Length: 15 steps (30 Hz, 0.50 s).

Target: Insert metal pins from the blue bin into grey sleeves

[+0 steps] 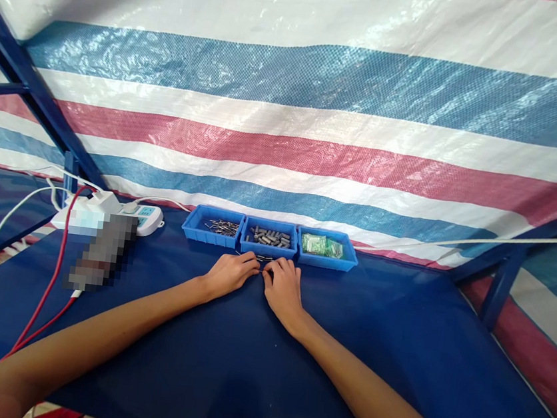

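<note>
My left hand (231,272) and my right hand (282,286) rest close together on the dark blue table cover (394,343), just in front of three small blue trays. Both hands have their fingers curled in a pinch around tiny parts too small to name, and the fingertips nearly meet. The left tray (196,224) holds thin metal pins, the middle tray (268,247) holds short grey cylinders, and the right tray (325,260) holds small green packets.
A white power strip (149,219) with white and red cables lies at the left, beside a blurred-out object (103,249). A striped tarp (320,106) hangs behind the table. Blue metal frame bars stand at both sides.
</note>
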Each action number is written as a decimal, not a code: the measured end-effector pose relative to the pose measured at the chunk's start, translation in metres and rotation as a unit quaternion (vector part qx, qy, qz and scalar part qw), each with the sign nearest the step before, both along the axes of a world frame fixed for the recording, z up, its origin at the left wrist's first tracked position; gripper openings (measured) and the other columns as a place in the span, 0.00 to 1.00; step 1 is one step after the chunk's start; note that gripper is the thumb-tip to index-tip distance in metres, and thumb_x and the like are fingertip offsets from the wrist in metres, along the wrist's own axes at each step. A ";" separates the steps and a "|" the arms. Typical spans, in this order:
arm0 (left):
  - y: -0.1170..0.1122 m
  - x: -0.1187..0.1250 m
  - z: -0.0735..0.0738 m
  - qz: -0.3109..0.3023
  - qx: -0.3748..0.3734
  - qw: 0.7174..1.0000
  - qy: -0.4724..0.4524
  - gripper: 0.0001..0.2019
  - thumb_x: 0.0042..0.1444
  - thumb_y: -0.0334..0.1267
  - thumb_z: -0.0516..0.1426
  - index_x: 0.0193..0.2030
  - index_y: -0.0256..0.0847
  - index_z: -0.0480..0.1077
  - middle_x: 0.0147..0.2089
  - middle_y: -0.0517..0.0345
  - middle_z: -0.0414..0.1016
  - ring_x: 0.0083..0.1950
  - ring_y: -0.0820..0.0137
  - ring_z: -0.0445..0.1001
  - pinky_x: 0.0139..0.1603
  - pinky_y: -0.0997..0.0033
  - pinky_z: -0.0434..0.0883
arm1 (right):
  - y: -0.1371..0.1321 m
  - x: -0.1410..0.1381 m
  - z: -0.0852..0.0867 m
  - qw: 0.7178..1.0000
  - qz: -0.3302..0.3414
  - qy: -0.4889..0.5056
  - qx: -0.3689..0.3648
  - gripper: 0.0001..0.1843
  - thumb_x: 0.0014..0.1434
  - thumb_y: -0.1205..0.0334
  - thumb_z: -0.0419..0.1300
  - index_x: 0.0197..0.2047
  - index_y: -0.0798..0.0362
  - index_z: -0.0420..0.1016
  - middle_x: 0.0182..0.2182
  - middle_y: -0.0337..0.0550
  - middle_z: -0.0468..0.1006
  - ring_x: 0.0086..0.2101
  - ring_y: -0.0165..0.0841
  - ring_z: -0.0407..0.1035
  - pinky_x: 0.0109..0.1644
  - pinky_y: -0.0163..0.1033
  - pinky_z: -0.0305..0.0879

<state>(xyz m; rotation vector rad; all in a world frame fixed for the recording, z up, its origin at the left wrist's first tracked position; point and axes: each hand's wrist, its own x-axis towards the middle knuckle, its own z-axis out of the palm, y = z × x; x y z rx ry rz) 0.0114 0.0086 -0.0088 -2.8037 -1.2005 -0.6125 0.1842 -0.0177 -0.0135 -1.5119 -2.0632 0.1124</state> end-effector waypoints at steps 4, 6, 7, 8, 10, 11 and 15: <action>0.000 0.001 0.002 0.029 0.004 1.000 0.007 0.15 0.66 0.40 0.44 0.41 0.40 0.70 0.40 0.57 0.71 0.29 0.76 0.70 0.25 0.78 0.60 | -0.001 0.000 0.002 1.000 0.013 0.021 -0.002 0.08 0.61 0.68 0.52 0.31 0.52 0.69 0.33 0.43 0.71 0.37 0.36 0.61 0.39 0.41 0.50; 0.000 0.001 0.003 0.052 0.006 0.999 -0.011 0.16 0.66 0.41 0.43 0.39 0.39 0.69 0.38 0.57 0.71 0.29 0.76 0.69 0.24 0.79 0.59 | -0.002 0.000 0.005 0.999 0.024 0.041 0.000 0.09 0.63 0.67 0.50 0.32 0.52 0.68 0.32 0.42 0.71 0.36 0.35 0.62 0.39 0.40 0.51; 0.000 0.001 0.003 0.062 0.007 0.998 -0.025 0.16 0.66 0.41 0.43 0.38 0.39 0.69 0.36 0.57 0.71 0.29 0.76 0.69 0.24 0.79 0.58 | -0.002 0.000 0.007 0.998 0.032 0.051 0.002 0.09 0.63 0.66 0.50 0.32 0.52 0.68 0.32 0.42 0.72 0.36 0.35 0.62 0.40 0.40 0.51; 0.001 0.000 0.002 0.069 0.007 0.997 -0.041 0.17 0.66 0.42 0.43 0.37 0.38 0.69 0.35 0.57 0.70 0.29 0.76 0.68 0.24 0.79 0.58 | -0.002 0.000 0.008 0.997 0.043 0.060 0.004 0.09 0.64 0.64 0.49 0.33 0.52 0.68 0.32 0.41 0.72 0.36 0.34 0.62 0.40 0.40 0.52; 0.002 -0.003 0.001 0.073 0.008 0.994 -0.075 0.17 0.66 0.42 0.43 0.34 0.38 0.68 0.32 0.58 0.69 0.29 0.76 0.67 0.25 0.79 0.58 | -0.003 -0.001 0.011 0.995 0.067 0.075 0.008 0.09 0.64 0.63 0.49 0.33 0.52 0.67 0.31 0.41 0.72 0.35 0.34 0.63 0.40 0.39 0.52; 0.002 -0.004 0.000 0.070 0.010 0.993 -0.092 0.18 0.66 0.43 0.44 0.32 0.37 0.68 0.30 0.59 0.68 0.28 0.76 0.66 0.25 0.79 0.58 | -0.004 -0.001 0.012 0.994 0.076 0.081 0.010 0.09 0.64 0.63 0.49 0.33 0.53 0.67 0.31 0.40 0.72 0.35 0.33 0.63 0.41 0.39 0.53; 0.001 -0.007 -0.001 0.040 0.019 0.989 -0.144 0.20 0.64 0.44 0.47 0.26 0.36 0.66 0.24 0.60 0.65 0.25 0.77 0.64 0.27 0.79 0.61 | -0.004 -0.001 0.014 0.992 0.076 0.104 0.018 0.11 0.65 0.62 0.48 0.34 0.53 0.68 0.31 0.40 0.73 0.34 0.32 0.65 0.41 0.38 0.53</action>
